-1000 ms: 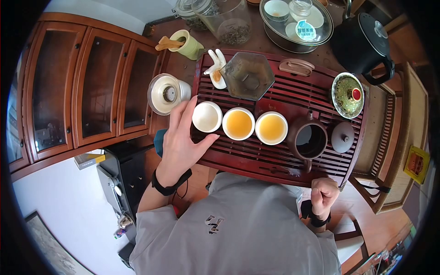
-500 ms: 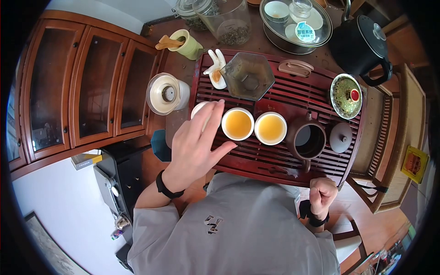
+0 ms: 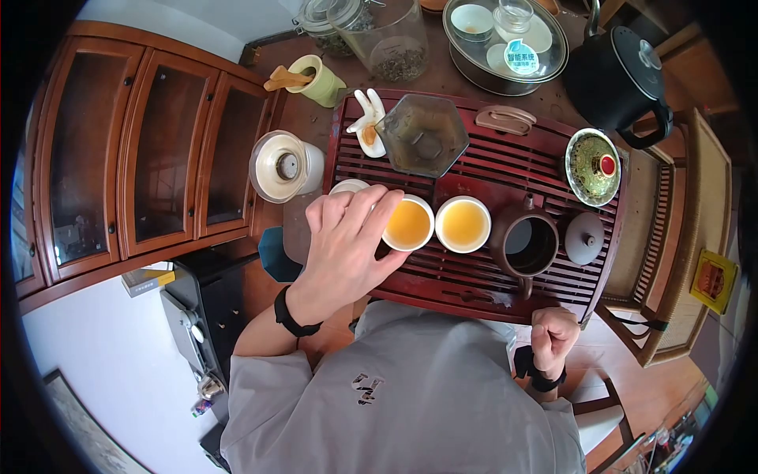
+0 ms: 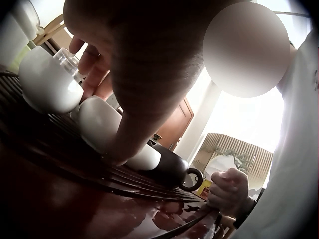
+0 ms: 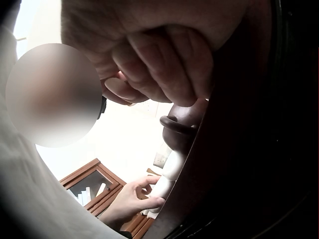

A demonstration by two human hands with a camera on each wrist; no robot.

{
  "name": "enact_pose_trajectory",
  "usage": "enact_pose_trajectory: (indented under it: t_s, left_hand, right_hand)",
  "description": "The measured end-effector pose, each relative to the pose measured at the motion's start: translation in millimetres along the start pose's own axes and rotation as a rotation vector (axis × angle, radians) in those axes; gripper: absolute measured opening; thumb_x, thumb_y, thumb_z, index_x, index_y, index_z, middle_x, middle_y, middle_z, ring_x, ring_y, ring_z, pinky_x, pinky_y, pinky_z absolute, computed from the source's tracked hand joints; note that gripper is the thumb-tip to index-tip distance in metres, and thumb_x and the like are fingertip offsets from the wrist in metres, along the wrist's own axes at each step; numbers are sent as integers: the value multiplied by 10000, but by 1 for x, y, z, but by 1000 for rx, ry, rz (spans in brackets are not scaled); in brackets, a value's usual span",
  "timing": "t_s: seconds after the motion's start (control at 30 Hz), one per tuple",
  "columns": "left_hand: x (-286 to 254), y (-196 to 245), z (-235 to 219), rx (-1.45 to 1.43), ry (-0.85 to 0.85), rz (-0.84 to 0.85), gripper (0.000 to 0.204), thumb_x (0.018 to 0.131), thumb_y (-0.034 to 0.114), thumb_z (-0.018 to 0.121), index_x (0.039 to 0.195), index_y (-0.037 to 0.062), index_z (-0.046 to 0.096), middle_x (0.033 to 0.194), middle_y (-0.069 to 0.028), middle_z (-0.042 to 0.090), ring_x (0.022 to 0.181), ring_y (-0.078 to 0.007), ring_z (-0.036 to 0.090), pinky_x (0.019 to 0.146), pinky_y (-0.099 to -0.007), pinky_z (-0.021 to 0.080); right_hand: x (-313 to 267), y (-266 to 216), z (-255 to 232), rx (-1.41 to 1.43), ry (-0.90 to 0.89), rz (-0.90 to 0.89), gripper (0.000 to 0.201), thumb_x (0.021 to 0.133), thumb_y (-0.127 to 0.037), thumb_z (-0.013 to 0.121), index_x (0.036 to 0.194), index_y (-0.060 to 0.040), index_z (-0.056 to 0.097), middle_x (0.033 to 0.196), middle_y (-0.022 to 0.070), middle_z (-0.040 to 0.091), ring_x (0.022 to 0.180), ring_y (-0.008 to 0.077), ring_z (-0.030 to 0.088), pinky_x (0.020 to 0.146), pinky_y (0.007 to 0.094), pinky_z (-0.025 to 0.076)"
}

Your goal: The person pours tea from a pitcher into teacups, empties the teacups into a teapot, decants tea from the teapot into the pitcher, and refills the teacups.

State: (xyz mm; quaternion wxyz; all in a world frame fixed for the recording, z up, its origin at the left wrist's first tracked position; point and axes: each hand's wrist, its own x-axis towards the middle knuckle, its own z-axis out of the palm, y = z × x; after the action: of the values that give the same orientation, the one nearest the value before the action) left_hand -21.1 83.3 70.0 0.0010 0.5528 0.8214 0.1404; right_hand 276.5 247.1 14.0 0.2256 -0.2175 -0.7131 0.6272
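Slatted tray: left hand pinches middle cup; right hand curled into fist.

Glossy white cups, slatted reddish wood tray

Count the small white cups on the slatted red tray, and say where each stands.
3. The left cup is mostly hidden by the left hand; the middle cup, at its fingertips, holds amber liquid; the right cup, also holding some, stands beside the dark teapot.
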Motion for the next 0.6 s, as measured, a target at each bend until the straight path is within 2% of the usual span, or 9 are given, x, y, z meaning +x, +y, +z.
enact_pose_trajectory:
  t_s: [0.23,0.4,0.6]
  left_hand:
    - [2,6,-14,-154,43,-21,702,641,244,908,1266,105,620,1226,-23,648,1131,-244,521,980,-396,300]
    - [4,9,-17,-417,-52,-12,762,641,253,926,1301,98,579,1264,-36,654,1144,-229,551,1031,-396,292]
    - [5,9,-17,-593,-77,26,793,662,264,933,1333,101,544,1294,-63,613,1170,-244,560,1025,-412,314]
  right_hand:
    - [1,0,1,13,3,-13,331,810,-96,629,571,-55,403,495,46,363,402,208,357,438,329,261]
    - [1,-1,0,-1,-3,-13,309,799,-95,624,572,-52,419,496,48,369,402,210,362,438,331,264]
    - [1,0,0,1,-2,-14,304,786,-93,626,569,-47,419,493,51,369,401,215,367,437,331,273]
